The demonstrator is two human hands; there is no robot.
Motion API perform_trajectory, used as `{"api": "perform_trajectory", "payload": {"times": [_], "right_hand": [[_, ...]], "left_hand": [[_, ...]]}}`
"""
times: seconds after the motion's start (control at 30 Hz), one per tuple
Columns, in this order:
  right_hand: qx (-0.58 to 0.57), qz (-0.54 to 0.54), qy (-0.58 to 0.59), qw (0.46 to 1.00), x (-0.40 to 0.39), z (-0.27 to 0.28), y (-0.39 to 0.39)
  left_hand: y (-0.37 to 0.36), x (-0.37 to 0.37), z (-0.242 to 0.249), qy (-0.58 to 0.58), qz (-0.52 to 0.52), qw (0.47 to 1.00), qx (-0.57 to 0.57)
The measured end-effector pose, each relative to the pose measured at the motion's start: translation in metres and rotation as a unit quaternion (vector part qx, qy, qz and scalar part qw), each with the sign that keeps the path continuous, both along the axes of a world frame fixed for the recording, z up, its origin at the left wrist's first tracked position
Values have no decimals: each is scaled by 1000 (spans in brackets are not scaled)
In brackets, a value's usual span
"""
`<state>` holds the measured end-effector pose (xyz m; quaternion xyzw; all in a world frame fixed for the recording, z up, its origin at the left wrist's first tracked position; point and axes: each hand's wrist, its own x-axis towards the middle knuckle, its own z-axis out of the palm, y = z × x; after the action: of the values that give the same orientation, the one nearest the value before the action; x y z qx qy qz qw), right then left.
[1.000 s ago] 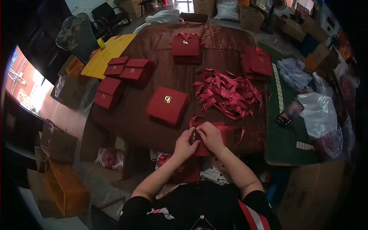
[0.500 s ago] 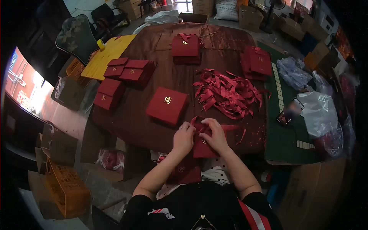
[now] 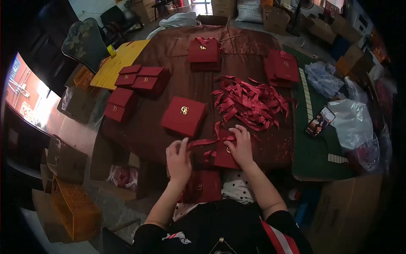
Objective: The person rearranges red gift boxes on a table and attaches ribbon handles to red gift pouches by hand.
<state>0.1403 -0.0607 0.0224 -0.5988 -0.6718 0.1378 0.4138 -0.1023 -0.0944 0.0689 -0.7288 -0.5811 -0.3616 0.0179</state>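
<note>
A small red gift bag [image 3: 224,157] with a gold emblem lies at the table's near edge. My left hand [image 3: 178,163] is left of it, finger and thumb pinched on the end of a red ribbon [image 3: 203,143] stretched across the bag's top. My right hand [image 3: 242,149] rests over the bag's upper right, its fingers closed around the ribbon there and partly covering the emblem. Another ribbon end hangs beside the bag's left edge. Just beyond lies a heap of loose red ribbons [image 3: 253,103]. A stack of red bags [image 3: 184,117] sits ahead on the left.
More red bag stacks stand at the far middle [image 3: 204,57], left [image 3: 146,80] and right [image 3: 282,70] of the brown-covered table [image 3: 169,146]. On the green surface at right are a phone [image 3: 320,122] and clear plastic [image 3: 351,122]. Another red bag [image 3: 202,186] lies near my lap.
My left hand has moved left and down from the bag's top, drawing the ribbon out sideways. My right hand stays over the bag. The phone's screen now shows clearly.
</note>
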Motion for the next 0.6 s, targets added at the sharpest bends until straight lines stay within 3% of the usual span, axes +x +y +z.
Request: {"api": "perform_trajectory", "payload": {"times": [0.17,0.33,0.43,0.6], "right_hand": [[89,34,24,995,25,29,-6],[83,17,-160,983,108,49,-1],[40,101,-269,957,127,44,4],[5,29,-218,975,119,18,-4]], "left_hand": [[-4,59,-12,-14,-286,956,-65],[6,65,-32,42,-283,953,-98],[10,63,-30,47,-287,947,-134],[15,55,-28,20,-285,953,-103]]}}
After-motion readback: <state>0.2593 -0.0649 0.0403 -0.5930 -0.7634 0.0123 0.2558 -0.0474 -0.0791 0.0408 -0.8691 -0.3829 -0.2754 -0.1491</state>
